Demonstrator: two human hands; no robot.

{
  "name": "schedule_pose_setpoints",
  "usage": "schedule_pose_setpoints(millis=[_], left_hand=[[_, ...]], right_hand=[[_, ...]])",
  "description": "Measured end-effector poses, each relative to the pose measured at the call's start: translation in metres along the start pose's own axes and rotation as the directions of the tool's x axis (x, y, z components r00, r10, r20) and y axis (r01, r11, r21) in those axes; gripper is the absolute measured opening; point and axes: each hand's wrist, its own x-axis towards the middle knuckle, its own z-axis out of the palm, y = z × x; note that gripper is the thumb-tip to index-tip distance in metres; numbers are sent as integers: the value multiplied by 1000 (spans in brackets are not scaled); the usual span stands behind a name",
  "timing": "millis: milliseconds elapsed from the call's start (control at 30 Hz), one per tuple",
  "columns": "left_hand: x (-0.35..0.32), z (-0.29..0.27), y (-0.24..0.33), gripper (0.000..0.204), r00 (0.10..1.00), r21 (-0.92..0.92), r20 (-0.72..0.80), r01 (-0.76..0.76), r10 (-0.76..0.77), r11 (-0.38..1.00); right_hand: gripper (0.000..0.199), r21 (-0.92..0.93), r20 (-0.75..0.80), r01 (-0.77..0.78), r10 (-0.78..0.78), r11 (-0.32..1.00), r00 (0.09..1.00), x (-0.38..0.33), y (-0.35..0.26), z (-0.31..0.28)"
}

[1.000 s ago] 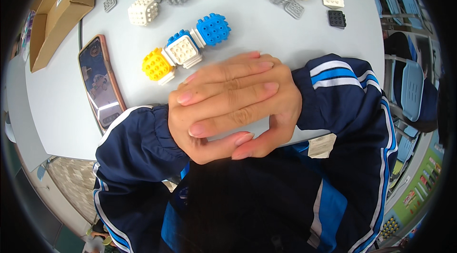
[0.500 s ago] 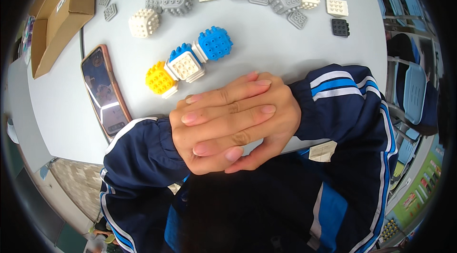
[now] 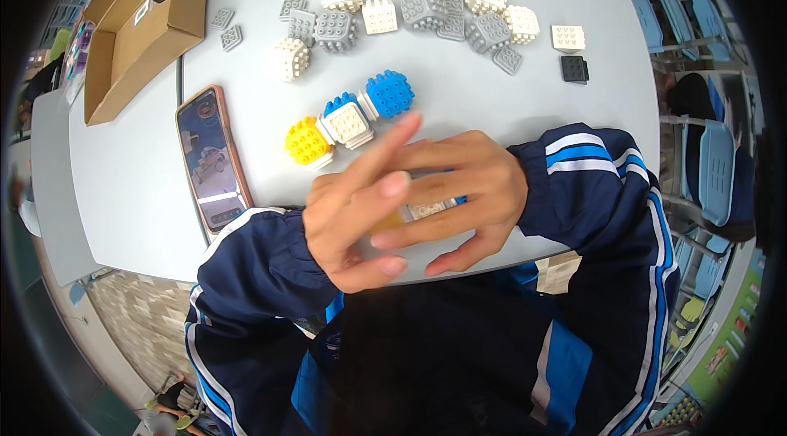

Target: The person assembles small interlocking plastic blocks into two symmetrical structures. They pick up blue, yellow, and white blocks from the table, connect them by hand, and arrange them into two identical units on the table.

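While crossed, hands (image 3: 410, 206) overlap | fingers spread | above table (image 3: 131, 190)

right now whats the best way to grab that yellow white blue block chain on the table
Probably pinch the white middle cube across its two long free sides, coming straight down from above. The block chain lies flat in a slanted row, with the yellow cube and blue cube closing off the ends. The phone lies to its left and both hands sit nearer the table edge.
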Motion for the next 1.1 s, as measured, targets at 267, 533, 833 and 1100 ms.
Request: schedule_pose_setpoints(millis=[267, 533, 833, 1100], left_hand=[[18, -25, 15, 48, 996, 590, 68, -1, -49, 807], [33, -40, 7, 87, 938, 785, 11, 208, -348, 584], [20, -48, 3, 73, 835, 810, -74, 369, -545, 455], [16, -35, -8, 55, 920, 684, 123, 194, -373, 703]], right_hand=[[52, 26, -64, -51, 53, 998, 997, -8, 5, -22], [34, -121, -325, -340, 286, 933, 901, -5, 10, -33], [54, -168, -301, -394, 333, 904, 894, 0, 23, -24], [71, -163, -154, -338, 314, 927, 937, 2, 34, -26]])
